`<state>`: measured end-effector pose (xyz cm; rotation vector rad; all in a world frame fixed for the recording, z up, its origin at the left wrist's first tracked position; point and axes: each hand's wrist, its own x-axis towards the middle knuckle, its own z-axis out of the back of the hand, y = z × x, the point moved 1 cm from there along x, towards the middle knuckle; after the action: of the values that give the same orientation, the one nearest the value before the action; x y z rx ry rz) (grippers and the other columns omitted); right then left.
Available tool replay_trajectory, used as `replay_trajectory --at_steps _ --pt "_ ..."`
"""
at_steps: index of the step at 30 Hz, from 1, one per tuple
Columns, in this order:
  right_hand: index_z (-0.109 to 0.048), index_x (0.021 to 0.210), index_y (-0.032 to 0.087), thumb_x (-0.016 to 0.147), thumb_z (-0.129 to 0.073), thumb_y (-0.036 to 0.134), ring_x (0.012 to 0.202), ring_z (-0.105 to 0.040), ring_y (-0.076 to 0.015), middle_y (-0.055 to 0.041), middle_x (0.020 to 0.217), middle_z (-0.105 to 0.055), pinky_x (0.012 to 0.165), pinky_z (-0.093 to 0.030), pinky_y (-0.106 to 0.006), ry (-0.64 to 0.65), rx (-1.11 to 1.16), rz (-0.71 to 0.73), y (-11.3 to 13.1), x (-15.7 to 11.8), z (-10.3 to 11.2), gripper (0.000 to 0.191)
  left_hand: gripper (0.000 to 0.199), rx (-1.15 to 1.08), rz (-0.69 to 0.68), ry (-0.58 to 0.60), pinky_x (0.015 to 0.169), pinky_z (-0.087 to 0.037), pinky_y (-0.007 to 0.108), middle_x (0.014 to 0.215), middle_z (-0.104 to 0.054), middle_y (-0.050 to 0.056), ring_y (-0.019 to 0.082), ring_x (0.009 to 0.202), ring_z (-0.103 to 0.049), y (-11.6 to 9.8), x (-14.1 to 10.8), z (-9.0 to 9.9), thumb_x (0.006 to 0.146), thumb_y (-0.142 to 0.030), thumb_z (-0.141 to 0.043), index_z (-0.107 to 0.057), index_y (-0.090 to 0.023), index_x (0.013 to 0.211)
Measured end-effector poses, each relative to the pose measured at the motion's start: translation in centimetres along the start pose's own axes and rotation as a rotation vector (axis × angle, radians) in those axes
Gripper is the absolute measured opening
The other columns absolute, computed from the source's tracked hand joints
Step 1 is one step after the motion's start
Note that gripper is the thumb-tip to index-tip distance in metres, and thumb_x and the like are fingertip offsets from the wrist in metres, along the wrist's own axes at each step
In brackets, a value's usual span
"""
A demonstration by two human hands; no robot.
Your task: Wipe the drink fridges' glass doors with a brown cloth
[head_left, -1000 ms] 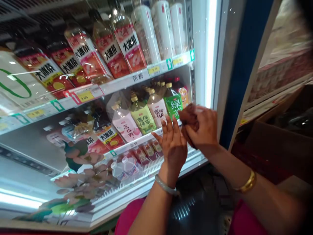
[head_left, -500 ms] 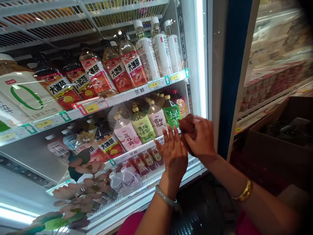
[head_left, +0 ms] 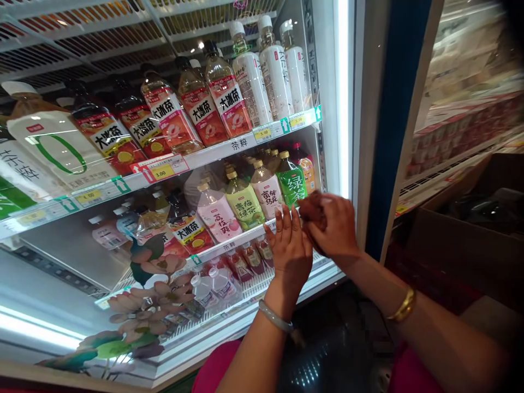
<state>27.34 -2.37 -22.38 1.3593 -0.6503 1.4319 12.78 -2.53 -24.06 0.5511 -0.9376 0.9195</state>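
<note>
My left hand (head_left: 290,248) lies flat with its fingers extended, against what looks like the glass front of a drinks cooler. Beside it, my right hand (head_left: 338,226) is closed around a crumpled brown cloth (head_left: 313,210), which is pressed toward the same surface. Past my fingertips stand a green tea bottle (head_left: 291,183), a white-labelled bottle (head_left: 268,191) and a yellow-green bottle (head_left: 244,204) on the middle shelf (head_left: 245,236). Whether the cloth touches the glass at every point is hidden by my fingers.
Large tea bottles (head_left: 229,103) line the upper shelf, above price tags (head_left: 161,172). Clear bottles (head_left: 221,286) stand lower down. A lotus decal (head_left: 159,297) covers the lower left of the glass. To the right are a dark blue post (head_left: 395,109) and a cardboard box (head_left: 442,234).
The view has shifted slightly, so the shelves and bottles sit a little farther right. Both hands keep nearly the same pose, the right one still gripping the brown cloth.
</note>
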Motion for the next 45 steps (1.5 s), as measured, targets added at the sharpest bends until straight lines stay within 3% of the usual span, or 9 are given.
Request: replay_trajectory --at_steps 5,10,12,18,21,27,34,41,45 --pt "-0.06 0.115 0.022 0.083 -0.065 0.033 0.113 -0.056 -0.0279 -0.0089 0.121 -0.066 0.106 -0.041 -0.047 0.116 -0.038 0.145 -0.7 0.0 0.8 0.035 0.081 -0.001 -0.016 -0.005 0.134 0.007 0.044 0.169 -0.033 0.015 0.023 0.162 -0.025 0.5 -0.3 0.2 0.097 -0.017 -0.05 -0.012 -0.013 0.169" --pt "-0.06 0.112 0.018 0.079 -0.062 0.035 0.108 -0.056 -0.0312 -0.0135 0.117 -0.064 0.094 -0.044 -0.049 -0.036 -0.152 -0.184 -4.9 0.9 1.0 0.037 0.087 -0.002 -0.026 0.008 0.134 0.008 0.045 0.172 -0.027 0.013 0.023 0.163 -0.019 1.4 -0.8 0.8 0.096 -0.019 -0.052 -0.005 -0.015 0.169" --pt "-0.059 0.112 0.019 0.079 -0.062 0.033 0.109 -0.056 -0.0314 -0.0139 0.119 -0.064 0.095 -0.044 -0.048 -0.026 -0.147 -0.181 -3.3 0.5 0.5 0.036 0.087 -0.004 -0.017 0.011 0.134 0.008 0.045 0.172 -0.027 0.013 0.023 0.163 -0.019 2.0 -1.1 0.9 0.096 -0.02 -0.052 -0.005 -0.015 0.169" --pt "-0.06 0.114 0.02 0.084 -0.066 0.034 0.115 -0.055 -0.0274 -0.0105 0.122 -0.066 0.111 -0.038 -0.047 0.112 -0.029 0.216 4.6 -0.7 -0.2 0.034 0.085 0.002 0.015 0.005 0.134 0.009 0.05 0.172 -0.027 0.014 0.024 0.164 -0.017 3.5 -1.5 1.7 0.097 -0.018 -0.05 -0.006 -0.016 0.17" --pt "-0.062 0.113 0.022 0.083 -0.067 0.036 0.113 -0.057 -0.0265 -0.0078 0.12 -0.067 0.116 -0.034 -0.048 0.151 -0.022 0.263 3.5 0.5 0.1 0.033 0.086 0.007 0.021 0.017 0.133 0.01 0.052 0.172 -0.028 0.014 0.025 0.164 -0.016 4.1 -1.6 2.6 0.097 -0.019 -0.051 -0.005 -0.017 0.17" --pt "-0.06 0.116 0.02 0.08 -0.066 0.031 0.116 -0.054 -0.0316 -0.0125 0.124 -0.063 0.1 -0.041 -0.049 -0.052 -0.074 -0.064 2.2 1.2 -0.7 0.039 0.087 0.037 0.049 0.029 0.132 0.01 0.053 0.173 -0.023 0.014 0.025 0.164 -0.015 6.0 -2.1 4.4 0.097 -0.02 -0.05 -0.003 -0.018 0.17" --pt "-0.062 0.114 0.021 0.084 -0.069 0.034 0.114 -0.055 -0.0253 -0.0071 0.116 -0.068 0.117 -0.035 -0.047 0.069 0.044 0.399 8.9 -0.6 -1.9 0.034 0.087 0.082 0.043 0.024 0.133 0.007 0.054 0.172 -0.026 0.016 0.026 0.163 -0.017 7.7 -2.8 5.8 0.097 -0.019 -0.05 -0.002 -0.016 0.169" --pt "-0.064 0.113 0.021 0.079 -0.07 0.033 0.116 -0.057 -0.032 -0.0108 0.12 -0.066 0.107 -0.041 -0.051 -0.032 0.001 0.166 8.4 0.8 -2.3 0.037 0.08 0.129 0.097 0.01 0.133 0.004 0.057 0.173 -0.024 0.015 0.026 0.164 -0.014 9.5 -2.8 7.2 0.1 -0.021 -0.047 -0.008 -0.017 0.169" --pt "-0.063 0.116 0.021 0.083 -0.07 0.032 0.118 -0.055 -0.0285 -0.0084 0.119 -0.068 0.113 -0.04 -0.048 0.03 0.083 0.372 11.6 -1.4 -3.3 0.036 0.087 0.125 0.087 0.043 0.134 0.003 0.055 0.173 -0.024 0.015 0.026 0.164 -0.018 10.5 -3.4 7.7 0.096 -0.019 -0.049 -0.003 -0.017 0.169"
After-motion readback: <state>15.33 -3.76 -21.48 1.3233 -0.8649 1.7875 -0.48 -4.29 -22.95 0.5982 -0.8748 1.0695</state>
